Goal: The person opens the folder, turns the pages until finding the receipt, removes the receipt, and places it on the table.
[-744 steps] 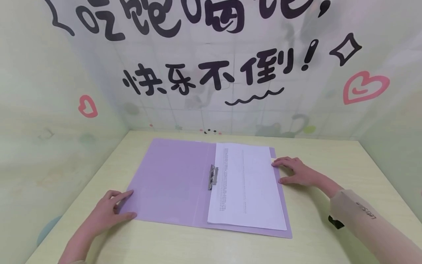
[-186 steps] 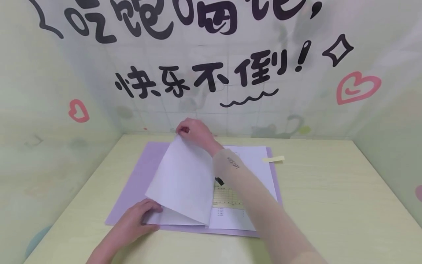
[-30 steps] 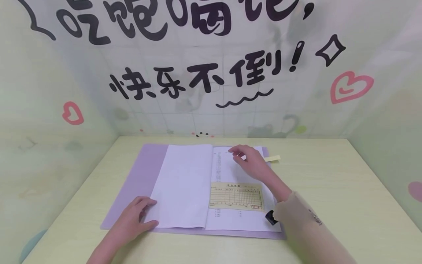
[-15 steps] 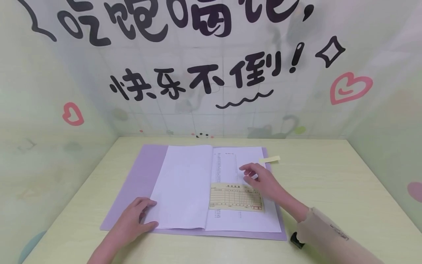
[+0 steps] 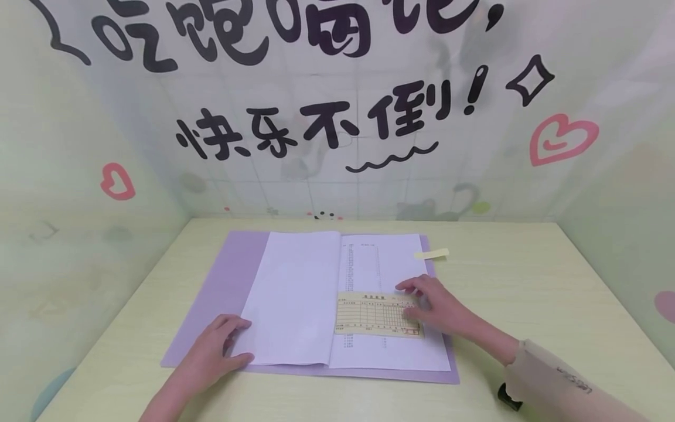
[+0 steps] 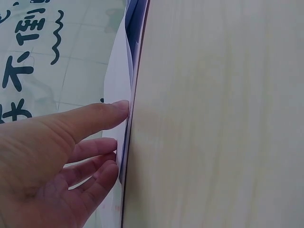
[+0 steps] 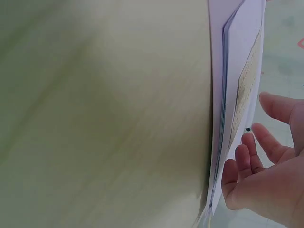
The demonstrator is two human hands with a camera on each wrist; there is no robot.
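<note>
A lilac folder [image 5: 216,293] lies spread on the table, with blank-backed white sheets [image 5: 295,293] turned over to its left. My left hand [image 5: 208,354] rests its fingers and thumb on the lower left of those sheets. On the printed page [image 5: 364,258] at the right lies a yellowish ruled slip [image 5: 364,316], its text upside down or too small to read. Over the slip's right end hovers or rests my right hand [image 5: 443,308], fingers loosely bent. In the right wrist view its fingers [image 7: 243,154] hold nothing; whether they touch the paper is unclear.
A narrow pale yellow paper strip [image 5: 432,254] sticks out past the folder's right edge near the top. The wooden table [image 5: 527,281] meets a printed backdrop [image 5: 337,193] behind the folder and at both sides.
Earlier the top sheets were flipped left, covering the metal clip and exposing the slip. Over the last second my right hand came down the page to the slip. My left hand stayed put.
</note>
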